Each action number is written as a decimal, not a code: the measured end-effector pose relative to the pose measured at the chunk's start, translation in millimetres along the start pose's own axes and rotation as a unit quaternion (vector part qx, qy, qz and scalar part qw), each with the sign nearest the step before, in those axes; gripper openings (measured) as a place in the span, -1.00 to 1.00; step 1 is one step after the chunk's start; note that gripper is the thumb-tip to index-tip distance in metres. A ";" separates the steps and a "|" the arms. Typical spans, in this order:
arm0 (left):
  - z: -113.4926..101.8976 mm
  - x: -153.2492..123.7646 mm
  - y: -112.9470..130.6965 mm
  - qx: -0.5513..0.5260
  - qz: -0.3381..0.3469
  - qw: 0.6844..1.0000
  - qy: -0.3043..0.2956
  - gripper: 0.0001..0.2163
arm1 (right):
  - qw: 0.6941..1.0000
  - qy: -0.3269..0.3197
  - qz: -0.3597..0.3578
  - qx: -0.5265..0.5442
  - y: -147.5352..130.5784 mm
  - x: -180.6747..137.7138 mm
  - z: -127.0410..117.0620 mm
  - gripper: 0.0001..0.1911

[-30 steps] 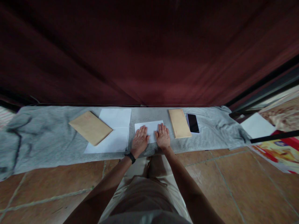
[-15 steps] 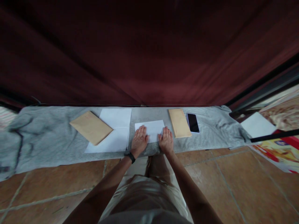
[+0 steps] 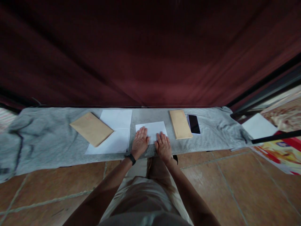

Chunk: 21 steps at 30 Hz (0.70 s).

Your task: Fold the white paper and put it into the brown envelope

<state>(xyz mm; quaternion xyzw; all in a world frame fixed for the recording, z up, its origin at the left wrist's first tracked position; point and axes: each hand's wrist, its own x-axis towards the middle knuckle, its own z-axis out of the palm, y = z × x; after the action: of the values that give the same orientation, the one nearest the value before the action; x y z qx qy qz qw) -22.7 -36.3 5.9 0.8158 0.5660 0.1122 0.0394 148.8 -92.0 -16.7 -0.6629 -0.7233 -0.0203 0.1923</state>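
A white sheet of paper, apparently folded (image 3: 152, 128), lies on the grey cloth in front of me. My left hand (image 3: 140, 142) rests flat on its left part, fingers stretched out. On the lower right part of the paper lies my right hand (image 3: 163, 147), also flat with fingers extended. To the left are white sheets with a crease (image 3: 119, 138), partly covered by a brown envelope (image 3: 92, 128) set at a slant. Another brown envelope or small stack of them (image 3: 180, 124) lies right of my right hand.
A dark phone (image 3: 194, 124) sits beside the right-hand envelope. Grey cloth (image 3: 51, 138) covers the long narrow surface, with a dark red curtain (image 3: 145, 62) behind. At far right are a white sheet (image 3: 260, 126), a black bar and a colourful box (image 3: 279, 153). Tiled floor (image 3: 207, 179) lies below.
My right hand has slid left and slightly toward me, from the paper's right edge onto its lower part. My left hand stays almost where it was.
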 end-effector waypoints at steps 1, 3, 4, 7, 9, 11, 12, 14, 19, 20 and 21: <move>0.1 -0.8 -0.1 -0.001 -0.002 1.000 0.001 -0.43 | 1.000 0.004 0.002 -0.003 2.3 -1.9 -0.7 -0.45; 0.8 -2.9 -0.9 0.000 -0.005 1.000 0.005 -0.43 | 1.000 0.011 0.003 -0.008 6.5 -5.8 -1.6 -0.42; 1.3 -4.3 -1.6 0.002 -0.005 1.000 0.006 -0.43 | 1.000 0.015 0.002 -0.011 8.3 -7.7 -1.7 -0.41; 3.0 -9.0 -4.0 0.012 -0.007 1.000 0.006 -0.44 | 0.999 0.026 -0.002 -0.018 12.5 -13.3 -1.0 -0.38; 3.5 -12.0 -5.4 0.016 -0.009 1.000 0.005 -0.43 | 0.999 0.035 -0.002 -0.019 14.5 -16.5 -0.4 -0.36; 3.3 -14.6 -6.2 0.018 -0.013 1.000 0.003 -0.43 | 0.999 0.043 -0.001 -0.017 16.0 -19.1 -0.3 -0.35; 3.0 -15.8 -6.4 0.019 -0.013 1.000 0.003 -0.43 | 0.999 0.045 0.000 -0.017 16.7 -20.0 -0.5 -0.35; 2.1 -17.9 -6.7 0.020 -0.014 1.000 0.004 -0.44 | 0.999 0.046 0.000 -0.018 17.6 -21.4 -1.1 -0.35; -1.1 -20.4 -6.5 0.022 -0.014 1.000 0.002 -0.46 | 0.999 0.039 0.005 -0.018 17.8 -22.1 -2.4 -0.34; -2.1 -20.4 -6.0 0.021 -0.012 1.000 0.001 -0.46 | 0.999 0.038 0.005 -0.018 17.8 -22.1 -2.5 -0.34; -3.2 -20.1 -5.1 0.019 -0.007 1.000 -0.002 -0.47 | 0.999 0.038 0.005 -0.019 17.8 -22.1 -2.5 -0.34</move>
<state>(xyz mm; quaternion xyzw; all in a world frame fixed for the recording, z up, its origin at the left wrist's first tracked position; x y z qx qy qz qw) -34.8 -53.5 5.2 0.8128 0.5733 0.1000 0.0257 167.6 -111.6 -25.1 -0.6684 -0.7120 -0.0582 0.2072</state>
